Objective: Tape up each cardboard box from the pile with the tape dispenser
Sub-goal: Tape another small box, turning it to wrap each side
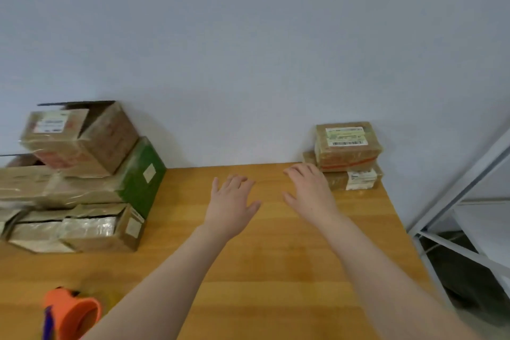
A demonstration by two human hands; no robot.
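Fingers (234, 181): we are holding them straight and spread on both hands, gripping nothing.
Hands: our left hand (230, 201) and right hand (309, 190) are reaching palm-down over the far half of the table (262, 270); we cannot tell whether they are touching it.
Open room: bare wood is showing between the hands and running back toward us.
Edges: our right hand is lying just beside the stack (348, 146) at the far right corner; the table's right edge is dropping off next to a rack (469, 188).
Pile (82, 174): brown cardboard boxes are sitting heaped at far left against the wall (248, 36), some shining with glossy tape, one showing a green side, the top one tilting with a flap up.
Stack: two flat, labelled boxes are resting one on the other.
Dispenser (70, 312): orange and purple, blurred, it is lying at near left, well apart from both hands.
Surface: smooth yellow-brown wood is showing faint plank lines.
Room: we are facing a plain pale wall; the white metal rack is standing at right.
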